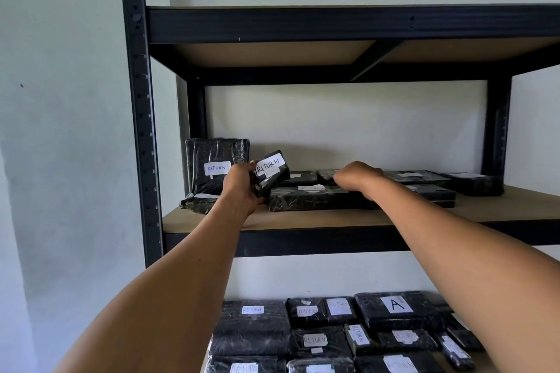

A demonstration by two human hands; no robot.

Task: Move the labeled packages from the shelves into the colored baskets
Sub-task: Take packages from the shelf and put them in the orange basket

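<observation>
Nearest the camera, the lower shelf (500, 360) is packed with black packages, none being handled. Up on the middle shelf (333, 218), the left hand (242, 188) has its grip curled round a small RETURN package (270, 172), tilted and lifted clear. The right hand (357, 179) rests, fingers bent, on a long flat package (318, 198) lying left-to-right directly beneath it. No baskets in view.

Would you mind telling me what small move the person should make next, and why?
Probably draw the left hand back off the shelf with the small RETURN package it already grips, tilted and lifted clear. The right hand only rests on a flat package, and no basket is in view.
</observation>
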